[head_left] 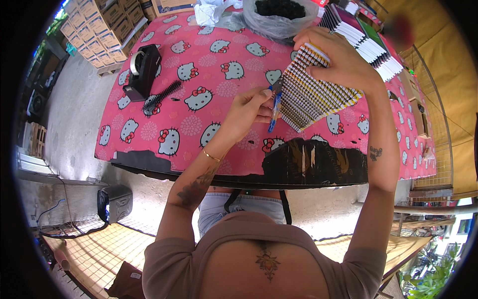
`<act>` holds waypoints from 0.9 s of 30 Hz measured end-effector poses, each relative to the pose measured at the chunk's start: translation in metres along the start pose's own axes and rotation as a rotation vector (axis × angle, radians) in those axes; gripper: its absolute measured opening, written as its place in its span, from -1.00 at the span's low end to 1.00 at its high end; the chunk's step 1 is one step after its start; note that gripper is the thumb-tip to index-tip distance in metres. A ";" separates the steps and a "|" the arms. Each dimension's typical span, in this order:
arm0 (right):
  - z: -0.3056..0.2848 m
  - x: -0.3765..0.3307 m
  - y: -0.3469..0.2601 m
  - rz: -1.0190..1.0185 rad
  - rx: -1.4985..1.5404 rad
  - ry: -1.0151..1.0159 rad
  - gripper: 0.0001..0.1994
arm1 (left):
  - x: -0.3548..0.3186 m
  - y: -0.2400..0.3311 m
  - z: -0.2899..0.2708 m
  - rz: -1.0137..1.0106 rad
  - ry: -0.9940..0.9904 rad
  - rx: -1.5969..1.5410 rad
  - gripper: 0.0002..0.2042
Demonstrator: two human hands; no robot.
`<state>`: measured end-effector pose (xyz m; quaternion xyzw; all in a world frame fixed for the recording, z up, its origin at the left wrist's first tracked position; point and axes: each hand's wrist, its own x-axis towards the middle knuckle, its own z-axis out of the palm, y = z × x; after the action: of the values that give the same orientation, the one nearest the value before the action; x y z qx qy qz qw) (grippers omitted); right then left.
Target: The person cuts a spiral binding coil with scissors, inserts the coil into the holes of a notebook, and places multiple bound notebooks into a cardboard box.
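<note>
A tilted stack of thin spiral-bound notebooks (313, 92) rests on the table, its dark coil spines in rows between yellow and white edges. My right hand (333, 57) is wrapped over the stack's far right side, fingers at the far end, thumb along the spines. Beside the stack's left edge, my left hand (251, 109) grips a small blue-handled tool (275, 107) that looks like pliers. Its dark tip is up against the left edge of the stack; exact contact cannot be made out. A black plastic binding coil (162, 98) lies farther left.
The pink cat-print cover (164, 117) is torn at the near edge. A black tape dispenser (142, 73) stands at left. A clear plastic bag (279, 22) of black material sits at the back, beside stacked notebooks (356, 37). Cartons (102, 32) are piled beyond the table.
</note>
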<state>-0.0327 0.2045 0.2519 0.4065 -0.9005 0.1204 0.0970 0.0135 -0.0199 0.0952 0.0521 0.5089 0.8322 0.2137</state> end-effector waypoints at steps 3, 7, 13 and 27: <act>0.001 -0.001 0.002 -0.028 -0.010 0.008 -0.58 | 0.003 -0.001 -0.002 0.005 -0.023 0.047 -0.61; 0.000 0.000 0.001 -0.037 -0.007 0.009 -0.59 | -0.004 -0.008 0.004 0.665 0.201 1.146 -0.57; 0.000 0.000 0.002 -0.014 -0.009 -0.006 -0.58 | 0.001 -0.008 -0.001 0.051 -0.016 0.134 -0.60; 0.000 0.001 0.001 -0.043 -0.005 0.032 -0.60 | 0.000 -0.008 -0.002 0.479 0.122 0.864 -0.66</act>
<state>-0.0338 0.2044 0.2521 0.4234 -0.8903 0.1223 0.1149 0.0151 -0.0186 0.0875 0.2024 0.7927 0.5725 -0.0548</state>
